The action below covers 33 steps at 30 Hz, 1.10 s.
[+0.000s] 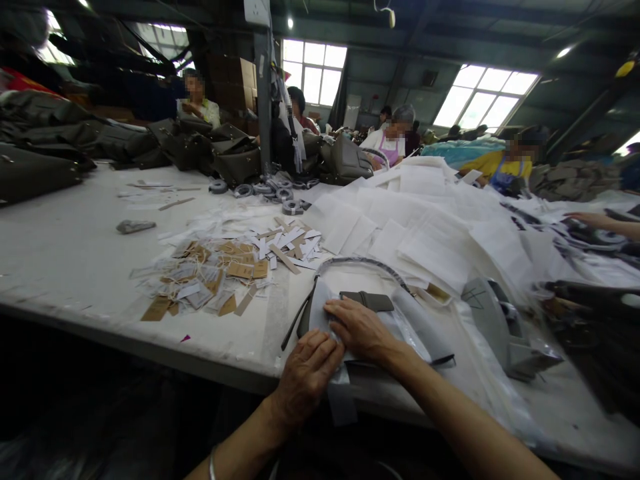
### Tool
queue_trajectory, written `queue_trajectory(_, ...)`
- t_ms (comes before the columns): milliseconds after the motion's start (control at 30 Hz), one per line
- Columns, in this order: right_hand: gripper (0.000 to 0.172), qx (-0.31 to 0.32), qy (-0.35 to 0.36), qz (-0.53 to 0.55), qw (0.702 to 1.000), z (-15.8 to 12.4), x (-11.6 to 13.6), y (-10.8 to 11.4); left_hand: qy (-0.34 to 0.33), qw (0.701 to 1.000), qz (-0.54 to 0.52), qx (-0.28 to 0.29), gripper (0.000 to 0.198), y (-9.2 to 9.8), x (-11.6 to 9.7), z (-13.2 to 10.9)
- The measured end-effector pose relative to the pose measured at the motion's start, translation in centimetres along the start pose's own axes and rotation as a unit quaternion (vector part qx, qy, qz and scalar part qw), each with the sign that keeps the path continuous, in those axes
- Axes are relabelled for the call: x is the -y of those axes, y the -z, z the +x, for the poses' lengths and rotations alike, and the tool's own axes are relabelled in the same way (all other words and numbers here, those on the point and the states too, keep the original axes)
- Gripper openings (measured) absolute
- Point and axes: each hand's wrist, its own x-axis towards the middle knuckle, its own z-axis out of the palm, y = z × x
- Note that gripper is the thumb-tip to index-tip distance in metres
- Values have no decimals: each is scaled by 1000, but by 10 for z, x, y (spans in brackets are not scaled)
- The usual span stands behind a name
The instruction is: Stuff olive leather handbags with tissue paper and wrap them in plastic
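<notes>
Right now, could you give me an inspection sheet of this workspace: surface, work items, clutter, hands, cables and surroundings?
Surface: long white tabletop, partly covered.
Work items: dark grey-green handbag with an arched, wrapped handle, partly under a thin whitish covering.
Clutter: loose brown-and-white paper tags, large heap of thin white sheets, grey ring-shaped rolls.
Hands: bare left hand and bare right hand both on the covering; grip unclear.
Cables: pale cord hanging overhead.
Surroundings: grey upright post, dark grey-green bag pile, several co-workers, bright windows.

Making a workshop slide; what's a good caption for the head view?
Left hand and right hand on a handbag, near heaped tags and piled white sheets.
</notes>
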Motion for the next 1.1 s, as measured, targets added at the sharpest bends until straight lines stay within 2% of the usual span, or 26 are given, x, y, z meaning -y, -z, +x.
queue_trajectory(167, 31, 15, 79, 77, 994, -25, -14, -9, 11, 994, -105, -32, 30, 0, 5, 0)
queue_trajectory(333, 33, 44, 106, 157, 981, -40, -6, 9, 35, 986, -159, -45, 28, 5, 9, -4)
queue_trajectory(500, 44, 65, 119, 122, 983, -49, 6, 21, 35, 986, -163, -27, 22, 9, 9, 0)
queue_trajectory(600, 48, 13, 124, 41, 991, -58, 16, 6, 53, 987, -149, -39, 18, 6, 6, 5)
queue_trajectory(733, 34, -134, 116, -36, 983, -62, 27, -27, 89, 983, -146, -59, 13, 4, 4, 8)
queue_trajectory(833, 32, -219, 130, -62, 965, -63, 28, -40, 116, 978, -173, -14, 17, 11, 6, 4)
queue_trajectory(900, 31, -234, 155, -65, 958, -64, 24, -41, 117, 976, -183, 37, 21, 16, 9, 0)
queue_trajectory(967, 31, -228, 182, -57, 955, -66, 18, -38, 96, 978, -176, 65, 27, 18, 14, -3)
queue_trajectory(1100, 25, -184, 218, -34, 958, -66, 11, -23, 48, 985, -154, 60, 27, 14, 23, -6)
